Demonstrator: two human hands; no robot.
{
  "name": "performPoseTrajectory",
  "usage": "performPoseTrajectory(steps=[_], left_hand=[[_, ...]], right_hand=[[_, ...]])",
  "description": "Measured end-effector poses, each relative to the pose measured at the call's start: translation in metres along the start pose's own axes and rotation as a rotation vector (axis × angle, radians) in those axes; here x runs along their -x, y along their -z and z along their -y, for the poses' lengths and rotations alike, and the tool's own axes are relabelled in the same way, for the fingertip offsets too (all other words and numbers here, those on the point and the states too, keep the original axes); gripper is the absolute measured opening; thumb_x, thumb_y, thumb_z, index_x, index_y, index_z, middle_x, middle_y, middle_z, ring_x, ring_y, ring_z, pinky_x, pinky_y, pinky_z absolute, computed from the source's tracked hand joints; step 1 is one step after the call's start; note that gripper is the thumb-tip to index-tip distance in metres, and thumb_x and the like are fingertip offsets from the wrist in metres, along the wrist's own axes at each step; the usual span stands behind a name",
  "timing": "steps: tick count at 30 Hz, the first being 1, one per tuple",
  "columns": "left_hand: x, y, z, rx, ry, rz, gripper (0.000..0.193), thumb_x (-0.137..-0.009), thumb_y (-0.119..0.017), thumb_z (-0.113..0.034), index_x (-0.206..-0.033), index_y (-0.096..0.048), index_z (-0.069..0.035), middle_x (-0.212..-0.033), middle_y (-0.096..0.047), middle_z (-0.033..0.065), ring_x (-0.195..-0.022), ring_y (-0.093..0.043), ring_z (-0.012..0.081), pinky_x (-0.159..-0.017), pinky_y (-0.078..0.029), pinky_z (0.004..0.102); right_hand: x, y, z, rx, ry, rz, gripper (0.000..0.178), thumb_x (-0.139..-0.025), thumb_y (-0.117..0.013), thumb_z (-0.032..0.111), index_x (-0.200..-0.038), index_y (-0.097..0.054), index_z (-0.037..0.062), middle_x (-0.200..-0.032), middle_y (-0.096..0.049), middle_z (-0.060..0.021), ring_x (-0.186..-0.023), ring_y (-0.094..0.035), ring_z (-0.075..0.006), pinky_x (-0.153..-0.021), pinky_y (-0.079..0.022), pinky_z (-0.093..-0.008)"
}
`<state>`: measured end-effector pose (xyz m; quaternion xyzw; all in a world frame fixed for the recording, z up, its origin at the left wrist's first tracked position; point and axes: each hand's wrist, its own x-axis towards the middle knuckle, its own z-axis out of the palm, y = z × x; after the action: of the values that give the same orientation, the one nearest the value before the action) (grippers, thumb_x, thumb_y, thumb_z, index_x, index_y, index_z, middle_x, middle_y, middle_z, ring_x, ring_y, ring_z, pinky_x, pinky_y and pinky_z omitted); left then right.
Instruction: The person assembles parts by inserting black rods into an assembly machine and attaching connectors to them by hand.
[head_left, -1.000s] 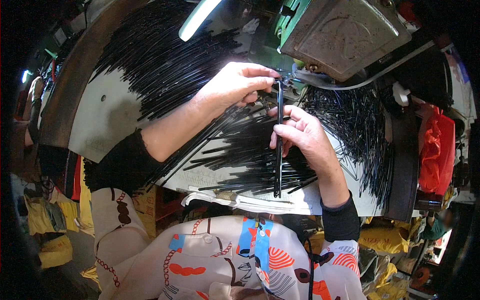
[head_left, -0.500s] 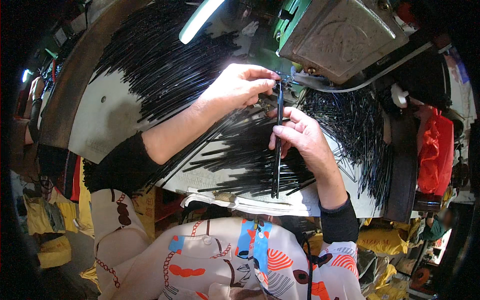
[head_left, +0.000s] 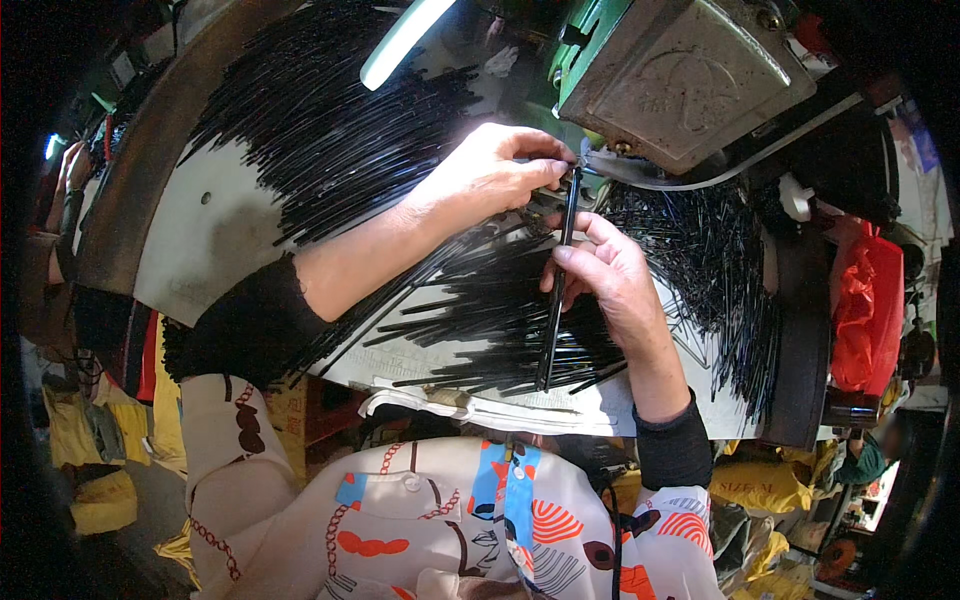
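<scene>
A long, slim black rod (head_left: 555,330), possibly several lying together, runs from the machine's working point toward my body, its lower end slightly to the left. My left hand (head_left: 500,172) pinches its upper end between thumb and fingertips, close by the small metal tip (head_left: 585,158) under the machine head (head_left: 690,85). Lower down, my right hand (head_left: 608,272) grips the same rod with the thumb on top and the fingers behind. Exactly how the upper end meets the machine is hidden by my left fingertips. Loose black rods (head_left: 480,310) lie beneath both hands.
A big pile of black rods (head_left: 330,130) covers the pale worktable (head_left: 190,240) at the left; another heap (head_left: 720,280) lies right. A lamp tube (head_left: 408,42) hangs above. A curved metal bar (head_left: 770,148) crosses below the machine head. A red bag (head_left: 868,310) hangs at the right.
Both hands have shifted slightly to the right with the rod. The upper end of the rod has moved right, so it now leans more.
</scene>
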<state>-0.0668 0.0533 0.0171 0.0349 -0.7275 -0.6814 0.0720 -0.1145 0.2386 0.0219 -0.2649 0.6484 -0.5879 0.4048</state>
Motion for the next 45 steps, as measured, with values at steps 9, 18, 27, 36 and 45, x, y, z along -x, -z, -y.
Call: performPoseTrajectory(steps=[9, 18, 27, 36, 45], left_hand=[[-0.006, 0.0, 0.008, 0.059, 0.013, 0.017, 0.029, -0.087, -0.06, -0.019, -0.11, -0.059, -0.002, -0.077, -0.054, -0.0017, -0.05, -0.039, 0.0018, -0.042, -0.029, 0.0167], [-0.008, 0.0, -0.001, 0.065, 0.08, 0.035, 0.03, -0.085, -0.06, -0.018, -0.11, -0.059, -0.002, -0.077, -0.056, 0.0005, -0.049, -0.04, 0.0023, -0.041, -0.03, 0.0175], [-0.006, 0.002, 0.006, 0.035, 0.067, 0.021, 0.03, -0.084, -0.062, -0.021, -0.107, -0.059, -0.002, -0.075, -0.057, -0.0001, -0.048, -0.04, 0.0021, -0.041, -0.029, 0.0174], [-0.003, 0.003, 0.001, 0.007, 0.193, 0.0, 0.031, -0.084, -0.063, -0.033, -0.084, -0.064, -0.002, -0.05, -0.048, -0.0025, -0.038, -0.037, 0.0031, -0.035, -0.025, 0.0184], [0.0, 0.006, -0.007, -0.002, 0.151, 0.102, 0.034, -0.085, -0.061, -0.034, -0.089, -0.062, 0.0, -0.062, -0.06, 0.0061, -0.044, -0.054, 0.0091, -0.037, -0.037, 0.0183]], right_hand=[[-0.001, 0.001, -0.003, -0.034, 0.003, -0.013, 0.026, -0.088, -0.053, 0.012, -0.112, -0.05, 0.002, -0.072, -0.063, -0.0062, -0.056, -0.057, -0.0084, -0.05, -0.045, -0.0198], [-0.003, 0.002, -0.006, -0.071, 0.003, -0.014, 0.029, -0.086, -0.055, 0.014, -0.113, -0.05, 0.002, -0.073, -0.063, -0.0071, -0.057, -0.058, -0.0099, -0.05, -0.046, -0.0201], [-0.003, 0.0, -0.007, -0.138, -0.024, 0.008, 0.029, -0.087, -0.055, 0.015, -0.113, -0.05, 0.0013, -0.075, -0.063, -0.0079, -0.057, -0.058, -0.0111, -0.051, -0.048, -0.0218], [-0.004, -0.001, -0.006, -0.188, -0.015, -0.044, 0.028, -0.086, -0.057, 0.018, -0.107, -0.05, 0.002, -0.073, -0.062, -0.0075, -0.057, -0.059, -0.0121, -0.051, -0.048, -0.0225], [-0.006, 0.0, -0.003, -0.215, 0.027, -0.126, 0.026, -0.084, -0.058, 0.016, -0.104, -0.049, 0.0017, -0.073, -0.061, -0.0071, -0.062, -0.058, -0.0115, -0.05, -0.044, -0.0214]])
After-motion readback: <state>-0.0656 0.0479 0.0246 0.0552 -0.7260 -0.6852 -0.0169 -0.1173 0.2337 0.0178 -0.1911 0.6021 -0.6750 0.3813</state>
